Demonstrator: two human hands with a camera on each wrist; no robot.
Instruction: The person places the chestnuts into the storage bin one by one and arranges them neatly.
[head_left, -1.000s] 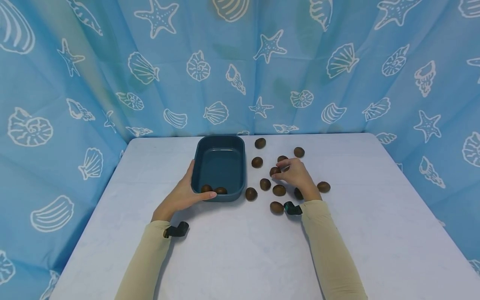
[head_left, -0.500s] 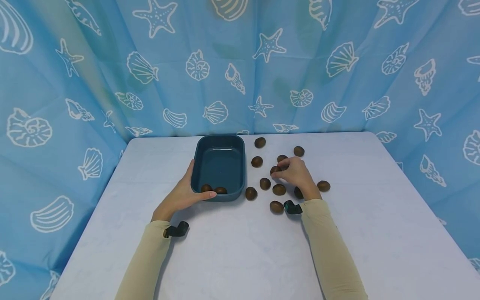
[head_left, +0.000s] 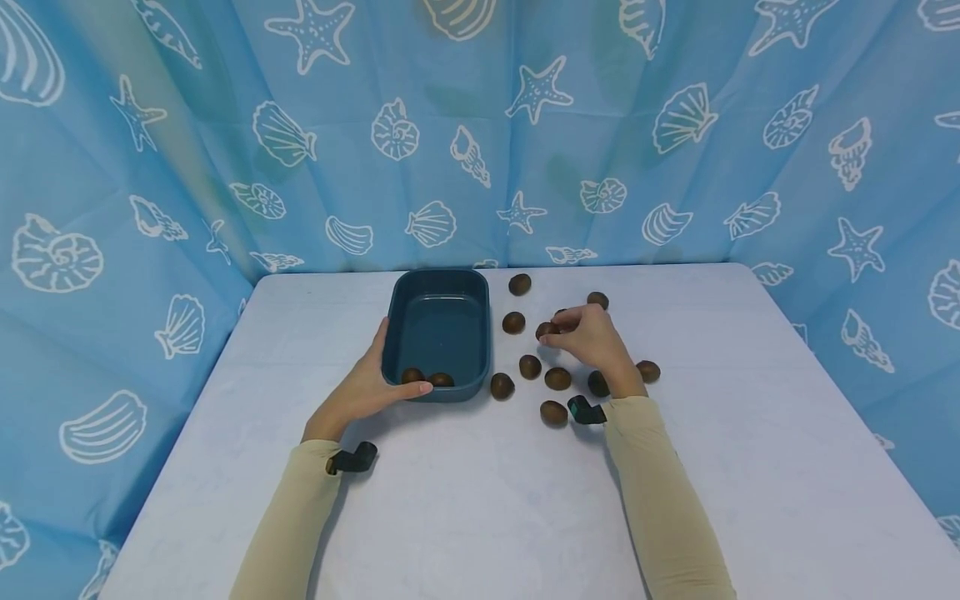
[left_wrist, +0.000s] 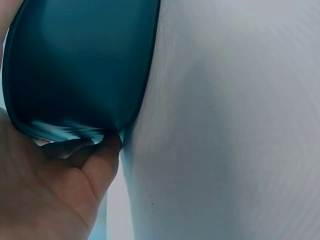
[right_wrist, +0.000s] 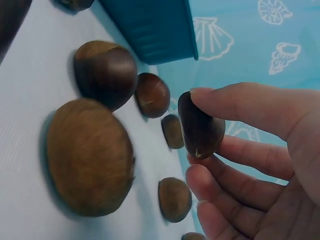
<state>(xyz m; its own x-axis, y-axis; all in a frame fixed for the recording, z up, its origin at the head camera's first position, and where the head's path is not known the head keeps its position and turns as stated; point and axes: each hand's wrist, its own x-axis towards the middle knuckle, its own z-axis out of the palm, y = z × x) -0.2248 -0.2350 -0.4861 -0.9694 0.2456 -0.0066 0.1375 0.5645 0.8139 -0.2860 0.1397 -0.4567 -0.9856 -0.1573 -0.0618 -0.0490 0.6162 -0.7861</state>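
Observation:
A dark teal tray (head_left: 442, 325) stands on the table with two brown chestnuts (head_left: 441, 380) at its near end. My left hand (head_left: 363, 387) grips its near left corner, thumb along the near rim; the left wrist view shows the left hand (left_wrist: 65, 185) against the tray's wall (left_wrist: 80, 65). Right of the tray, my right hand (head_left: 596, 342) pinches one chestnut (head_left: 547, 331) between thumb and fingers. In the right wrist view that chestnut (right_wrist: 200, 127) is held by the right hand (right_wrist: 260, 160), raised off the cloth.
Several loose chestnuts lie on the white table (head_left: 480, 500) around my right hand, among them one near the back (head_left: 520, 284), one close to the tray (head_left: 502, 386) and one by the right wrist (head_left: 648, 371). A blue shell-patterned curtain (head_left: 465, 167) hangs behind the table.
My right hand has risen slightly with the pinched chestnut, moving a little toward the back of the table. The left hand and the tray have stayed in place.

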